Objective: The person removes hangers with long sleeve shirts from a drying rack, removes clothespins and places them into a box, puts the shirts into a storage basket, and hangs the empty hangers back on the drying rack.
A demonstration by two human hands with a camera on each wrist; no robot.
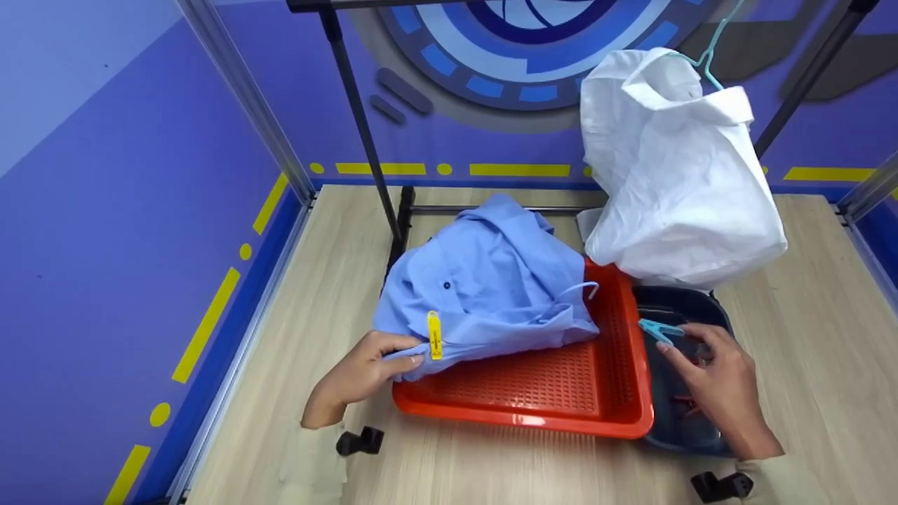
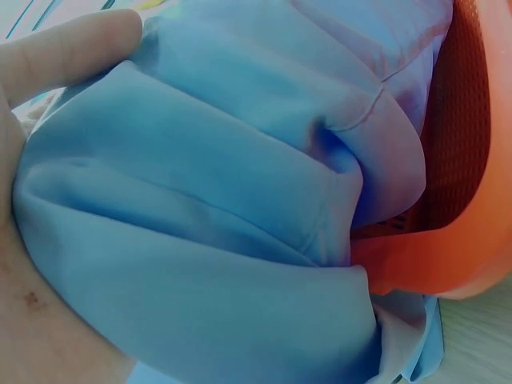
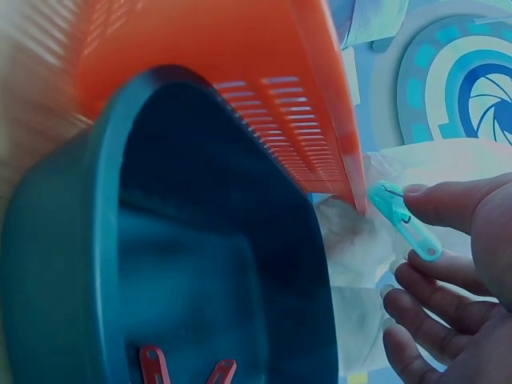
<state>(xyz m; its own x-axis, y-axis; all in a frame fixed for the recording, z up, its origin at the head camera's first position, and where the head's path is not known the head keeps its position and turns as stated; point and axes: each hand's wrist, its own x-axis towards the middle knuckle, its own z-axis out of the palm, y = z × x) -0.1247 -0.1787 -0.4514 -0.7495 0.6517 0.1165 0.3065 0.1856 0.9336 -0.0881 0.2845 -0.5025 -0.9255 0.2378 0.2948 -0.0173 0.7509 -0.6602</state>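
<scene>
Blue garment [image 1: 491,280]: lies ahead and to the right of the left hand [image 1: 365,372], draped over the red basket [image 1: 519,421]. Left hand: thumb and fingers clamped together on the garment's near edge. Yellow clip [image 1: 435,337]: fixed to that edge just beside the left fingertips, long axis pointing away from the person.

Right hand [image 1: 726,382]: thumb and index finger pinch the turquoise clothespin [image 1: 661,330]; remaining fingers loosely bent. Clothespin orientation: long axis roughly crosswise, nose leftward from the right hand, toward the garment. Whether the nose is parted cannot be told.

Governing relation: the garment lies left of the right hand, with the basket's right rim between; its gripped edge is nearer the left hand. Light hook [image 1: 589,286]: at the garment's right side, facing the right hand. Dark basin [image 1: 666,414]: beneath the right hand, containing red clips [image 3: 154,366].
</scene>
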